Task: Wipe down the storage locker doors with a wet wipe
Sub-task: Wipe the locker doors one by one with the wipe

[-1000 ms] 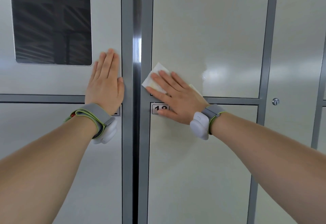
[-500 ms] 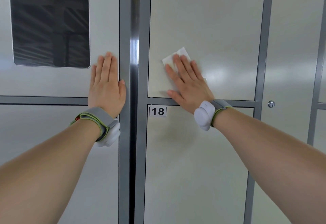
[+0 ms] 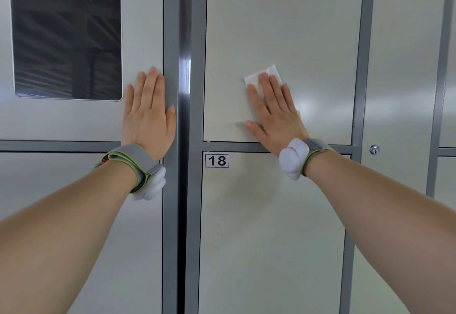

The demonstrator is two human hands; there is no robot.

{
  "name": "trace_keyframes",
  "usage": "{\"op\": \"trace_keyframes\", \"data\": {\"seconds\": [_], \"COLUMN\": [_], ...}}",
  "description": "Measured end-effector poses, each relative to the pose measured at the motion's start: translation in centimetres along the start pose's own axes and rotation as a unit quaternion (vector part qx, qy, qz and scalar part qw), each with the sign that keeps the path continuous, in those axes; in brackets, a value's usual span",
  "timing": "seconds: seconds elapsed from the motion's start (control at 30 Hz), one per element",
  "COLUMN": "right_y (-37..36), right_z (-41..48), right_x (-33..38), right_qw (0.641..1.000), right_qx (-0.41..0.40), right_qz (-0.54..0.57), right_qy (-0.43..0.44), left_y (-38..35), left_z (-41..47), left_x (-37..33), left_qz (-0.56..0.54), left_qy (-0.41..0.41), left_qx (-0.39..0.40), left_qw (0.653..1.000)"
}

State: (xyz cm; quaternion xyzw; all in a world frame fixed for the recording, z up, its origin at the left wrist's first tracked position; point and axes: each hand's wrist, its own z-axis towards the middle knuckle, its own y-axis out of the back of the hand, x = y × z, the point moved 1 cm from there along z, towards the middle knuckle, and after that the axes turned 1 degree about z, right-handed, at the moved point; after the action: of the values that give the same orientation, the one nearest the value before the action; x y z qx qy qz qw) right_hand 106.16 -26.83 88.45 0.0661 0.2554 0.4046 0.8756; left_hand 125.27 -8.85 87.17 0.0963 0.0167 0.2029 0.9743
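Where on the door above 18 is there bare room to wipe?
Bare door above the wet wipe to the picture's top, and from the right hand across to the grey post. A narrower strip left of the hand. Crowded only at the hand itself.

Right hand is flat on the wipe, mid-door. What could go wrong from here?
1. Only the flat fingers of the right hand pin the wet wipe; it may bunch or slip, leaving bare skin smearing the upper door.
2. The left hand presses flat on the neighbouring door and may leave prints there.
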Motion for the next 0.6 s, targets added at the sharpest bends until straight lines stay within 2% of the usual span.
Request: {"op": "trace_keyframes", "data": {"seconds": [0.33,0.6], "right_y": [-0.6,0.4], "right_z": [-3.4,0.9], "right_x": [-0.3,-1.3], "right_qw": [0.994,1.000], "right_qx": [0.010,-0.015], "right_qz": [-0.027,-0.013], "right_qy": [0.104,0.012], "left_y": [-1.1,-2.4], "left_z": [2.3,2.0], "left_x": [-3.2,-3.2], "left_qz": [-0.018,0.032], "left_qy": [-0.043,-0.057], "left_qx": [-0.016,-0.032], "left_qw": [0.999,0.997]}}
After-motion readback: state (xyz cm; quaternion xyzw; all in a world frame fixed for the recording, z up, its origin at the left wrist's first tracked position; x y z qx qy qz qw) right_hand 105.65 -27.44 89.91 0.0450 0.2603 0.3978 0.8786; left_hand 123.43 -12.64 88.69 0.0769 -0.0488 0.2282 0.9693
